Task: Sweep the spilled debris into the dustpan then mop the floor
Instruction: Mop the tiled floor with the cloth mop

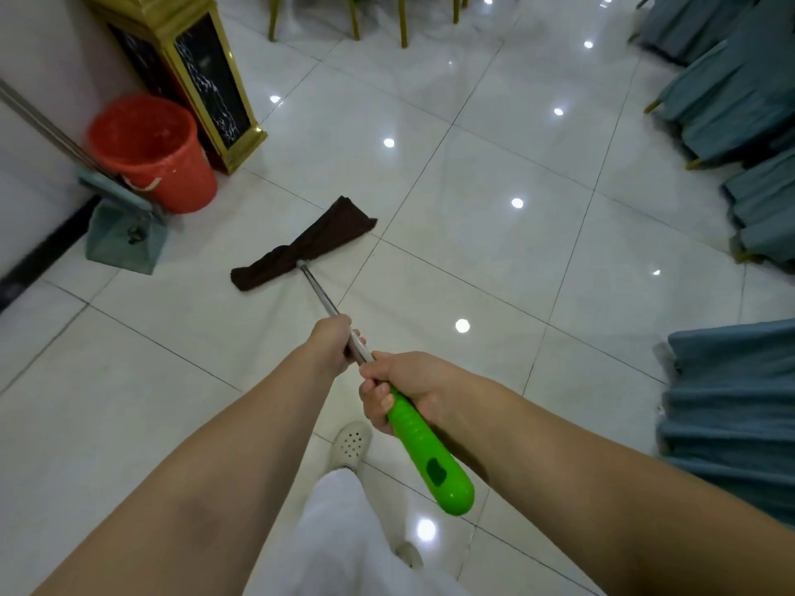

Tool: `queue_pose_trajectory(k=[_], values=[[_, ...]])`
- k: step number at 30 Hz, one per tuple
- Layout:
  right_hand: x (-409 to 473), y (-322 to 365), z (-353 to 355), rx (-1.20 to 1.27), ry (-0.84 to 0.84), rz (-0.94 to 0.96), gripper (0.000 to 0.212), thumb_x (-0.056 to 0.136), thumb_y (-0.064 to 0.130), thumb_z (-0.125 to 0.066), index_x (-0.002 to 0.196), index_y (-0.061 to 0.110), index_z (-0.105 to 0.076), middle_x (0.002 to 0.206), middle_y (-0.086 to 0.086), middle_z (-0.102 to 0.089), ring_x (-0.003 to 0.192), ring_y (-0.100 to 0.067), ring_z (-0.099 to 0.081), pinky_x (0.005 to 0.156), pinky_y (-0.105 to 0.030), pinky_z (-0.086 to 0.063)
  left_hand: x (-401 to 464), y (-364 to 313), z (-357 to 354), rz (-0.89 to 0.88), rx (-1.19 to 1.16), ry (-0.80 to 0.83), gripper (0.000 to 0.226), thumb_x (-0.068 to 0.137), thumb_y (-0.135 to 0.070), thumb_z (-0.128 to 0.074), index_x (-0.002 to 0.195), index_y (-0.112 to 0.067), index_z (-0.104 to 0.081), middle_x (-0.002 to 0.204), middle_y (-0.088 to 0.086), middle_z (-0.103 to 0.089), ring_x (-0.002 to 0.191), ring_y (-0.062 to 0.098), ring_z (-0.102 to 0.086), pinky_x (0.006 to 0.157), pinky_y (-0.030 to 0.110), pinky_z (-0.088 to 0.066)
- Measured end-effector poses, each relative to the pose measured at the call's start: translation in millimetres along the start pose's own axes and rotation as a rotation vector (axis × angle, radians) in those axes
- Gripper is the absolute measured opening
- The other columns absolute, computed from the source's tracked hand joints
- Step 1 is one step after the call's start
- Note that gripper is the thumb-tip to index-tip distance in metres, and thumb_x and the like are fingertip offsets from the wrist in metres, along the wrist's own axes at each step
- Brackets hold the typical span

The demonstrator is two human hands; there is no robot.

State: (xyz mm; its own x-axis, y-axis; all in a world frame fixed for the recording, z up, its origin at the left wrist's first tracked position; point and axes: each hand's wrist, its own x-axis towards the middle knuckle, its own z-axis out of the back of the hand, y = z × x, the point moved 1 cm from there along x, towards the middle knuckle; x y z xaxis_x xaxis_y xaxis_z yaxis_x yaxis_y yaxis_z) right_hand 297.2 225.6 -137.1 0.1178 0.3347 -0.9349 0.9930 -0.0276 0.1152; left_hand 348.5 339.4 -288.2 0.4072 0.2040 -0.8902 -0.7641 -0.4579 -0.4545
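Note:
A flat mop with a dark brown cloth head [303, 245] lies on the glossy white tile floor [494, 260] ahead of me. Its metal pole [320, 294] runs back to a bright green handle [426, 449]. My left hand [333, 342] grips the metal pole further down. My right hand [395, 389] grips the top of the green handle, close behind the left. A teal dustpan [122, 238] with some dark debris in it stands at the left wall, with a long-handled broom [51, 131] leaning over it.
A red bucket [155, 152] stands beside the dustpan, next to a gold-framed black stand [202, 75]. Chairs in blue-grey covers [731, 96] line the right side. Gold chair legs [402, 23] show at the top. My white shoe [350, 445] is below the hands.

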Motion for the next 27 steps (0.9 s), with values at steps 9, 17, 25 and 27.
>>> queue_pose_trajectory(k=[9, 17, 25, 27], values=[[-47, -124, 63, -0.197, 0.016, -0.056, 0.020, 0.096, 0.004, -0.040, 0.103, 0.022, -0.045, 0.060, 0.000, -0.033, 0.027, -0.006, -0.032, 0.028, -0.009, -0.027, -86, 143, 21, -0.029, -0.135, -0.061, 0.025, 0.099, -0.015, -0.035, 0.119, -0.003, -0.043, 0.074, 0.008, -0.043, 0.061, 0.020, -0.045, 0.053, 0.032, -0.041], [-96, -201, 120, -0.314, 0.030, -0.092, 0.020, 0.098, 0.002, -0.035, 0.103, 0.016, -0.048, 0.060, -0.003, -0.037, 0.027, -0.006, -0.033, 0.029, -0.008, -0.028, -164, 241, 13, 0.032, -0.227, -0.144, 0.013, 0.097, -0.012, -0.037, 0.102, -0.003, -0.044, 0.072, 0.010, -0.046, 0.057, 0.020, -0.047, 0.048, 0.030, -0.041], [-152, -232, 164, -0.285, -0.054, -0.082, 0.025, 0.097, 0.000, -0.038, 0.100, 0.021, -0.051, 0.061, -0.008, -0.046, 0.029, -0.007, -0.035, 0.030, -0.010, -0.031, -228, 287, -21, 0.060, -0.312, -0.100, 0.024, 0.096, -0.009, -0.036, 0.073, -0.010, -0.040, 0.067, 0.008, -0.043, 0.055, 0.017, -0.044, 0.046, 0.028, -0.041], [-166, -237, 174, -0.255, -0.076, -0.070, 0.028, 0.096, -0.001, -0.038, 0.104, 0.022, -0.051, 0.062, -0.009, -0.048, 0.030, -0.008, -0.037, 0.031, -0.010, -0.032, -239, 295, -31, 0.091, -0.300, -0.066, 0.022, 0.097, -0.011, -0.037, 0.075, -0.010, -0.041, 0.070, 0.009, -0.045, 0.056, 0.016, -0.046, 0.046, 0.028, -0.042]])
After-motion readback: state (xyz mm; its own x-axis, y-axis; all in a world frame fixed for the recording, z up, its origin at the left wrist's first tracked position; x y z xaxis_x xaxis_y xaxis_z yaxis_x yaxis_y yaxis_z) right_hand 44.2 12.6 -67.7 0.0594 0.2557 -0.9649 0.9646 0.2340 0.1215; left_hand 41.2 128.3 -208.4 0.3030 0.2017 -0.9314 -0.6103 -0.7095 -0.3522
